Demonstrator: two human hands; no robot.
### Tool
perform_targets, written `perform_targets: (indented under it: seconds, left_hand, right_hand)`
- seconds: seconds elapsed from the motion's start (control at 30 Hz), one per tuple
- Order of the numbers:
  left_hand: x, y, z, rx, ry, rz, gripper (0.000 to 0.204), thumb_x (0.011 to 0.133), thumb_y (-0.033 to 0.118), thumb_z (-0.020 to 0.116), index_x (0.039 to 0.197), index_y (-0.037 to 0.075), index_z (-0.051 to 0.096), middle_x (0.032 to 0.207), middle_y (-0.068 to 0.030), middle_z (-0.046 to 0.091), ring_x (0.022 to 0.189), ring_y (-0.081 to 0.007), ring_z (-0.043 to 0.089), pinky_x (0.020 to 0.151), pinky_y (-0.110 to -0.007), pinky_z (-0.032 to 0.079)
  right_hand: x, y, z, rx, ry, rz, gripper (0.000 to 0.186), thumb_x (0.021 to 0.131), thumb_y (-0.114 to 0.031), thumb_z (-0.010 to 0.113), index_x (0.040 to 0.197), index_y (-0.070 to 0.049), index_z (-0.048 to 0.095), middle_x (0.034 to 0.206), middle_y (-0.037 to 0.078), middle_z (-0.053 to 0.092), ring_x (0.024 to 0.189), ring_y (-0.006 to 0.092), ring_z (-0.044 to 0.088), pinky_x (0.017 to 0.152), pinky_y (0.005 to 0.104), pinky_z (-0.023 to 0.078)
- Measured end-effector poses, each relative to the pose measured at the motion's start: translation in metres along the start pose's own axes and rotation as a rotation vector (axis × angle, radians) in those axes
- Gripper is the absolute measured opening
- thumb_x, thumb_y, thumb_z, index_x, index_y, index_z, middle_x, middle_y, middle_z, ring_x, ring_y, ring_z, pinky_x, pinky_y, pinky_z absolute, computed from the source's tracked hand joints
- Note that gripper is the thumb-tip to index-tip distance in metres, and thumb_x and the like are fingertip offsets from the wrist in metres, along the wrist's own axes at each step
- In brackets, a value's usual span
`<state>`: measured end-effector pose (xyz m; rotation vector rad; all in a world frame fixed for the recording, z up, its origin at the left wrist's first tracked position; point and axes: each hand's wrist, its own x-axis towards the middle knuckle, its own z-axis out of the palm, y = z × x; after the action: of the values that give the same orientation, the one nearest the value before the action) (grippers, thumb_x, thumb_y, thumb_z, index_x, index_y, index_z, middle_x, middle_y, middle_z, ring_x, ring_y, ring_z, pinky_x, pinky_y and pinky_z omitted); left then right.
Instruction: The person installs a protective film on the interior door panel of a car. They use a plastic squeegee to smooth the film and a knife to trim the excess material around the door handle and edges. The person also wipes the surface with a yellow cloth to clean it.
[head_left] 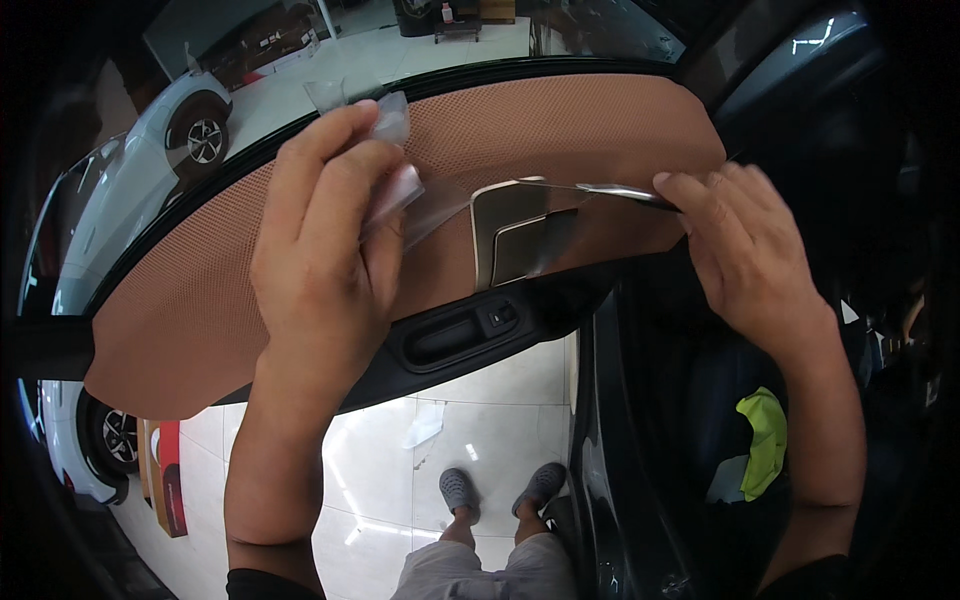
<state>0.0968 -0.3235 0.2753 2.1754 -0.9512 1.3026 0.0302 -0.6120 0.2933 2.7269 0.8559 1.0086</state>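
My left hand (pixel 318 235) is closed on a bunched strip of clear plastic film (pixel 393 118), pinched between thumb and fingers above the door panel. A see-through part of the film seems to stretch right over the interior door handle (pixel 487 222), which has a pale gold rim and a dark recess. My right hand (pixel 745 245) grips a slim silver pointed tool (pixel 622 192) at the handle's right; whether it is a knife or tweezers I cannot tell. Its tip points left at the handle's upper edge. Behind both hands spreads a brown, mesh-textured door panel (pixel 225 285).
Below the panel runs a black armrest with a pull recess and window switch (pixel 499 316). A yellow-green cloth (pixel 764 443) lies near my right forearm. A white car (pixel 150 160) stands beyond the door. On the tiled floor are a white scrap (pixel 425 424) and a red-and-brown box (pixel 168 475).
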Motion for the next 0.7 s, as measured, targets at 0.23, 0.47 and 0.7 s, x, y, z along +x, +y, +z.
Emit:
perform_targets:
  seconds: [0.23, 0.47, 0.7]
  left_hand:
    - [0.003, -0.004, 0.000, 0.086, 0.017, 0.012, 0.012, 0.087, 0.004, 0.070, 0.098, 0.002, 0.067, 0.118, -0.0106, 0.067, 0.094, -0.0213, 0.070, 0.075, -0.030, 0.057]
    - [0.010, -0.006, -0.003, 0.111, 0.002, -0.017, 0.010, 0.090, 0.008, 0.069, 0.098, 0.002, 0.068, 0.116, -0.0096, 0.068, 0.093, -0.0193, 0.070, 0.076, -0.030, 0.057]
    - [0.018, -0.003, -0.003, 0.060, 0.014, -0.052, 0.012, 0.091, 0.012, 0.070, 0.099, 0.003, 0.070, 0.115, -0.0101, 0.068, 0.094, -0.0195, 0.070, 0.077, -0.029, 0.057]
  right_hand:
    - [0.037, 0.026, -0.008, -0.309, 0.100, -0.303, 0.042, 0.078, -0.005, 0.068, 0.119, -0.013, 0.063, 0.101, 0.007, 0.063, 0.094, 0.0255, 0.060, 0.089, 0.0439, 0.048]
    - [0.068, 0.037, -0.014, -0.377, 0.133, -0.466, 0.042, 0.079, -0.008, 0.068, 0.120, -0.013, 0.066, 0.103, 0.007, 0.064, 0.101, 0.0248, 0.063, 0.098, 0.0475, 0.051]
    - [0.148, 0.063, 0.053, -0.006, 0.999, -0.885, 0.025, 0.075, -0.018, 0.068, 0.100, -0.011, 0.068, 0.091, 0.006, 0.060, 0.082, 0.0221, 0.055, 0.087, 0.0459, 0.045]
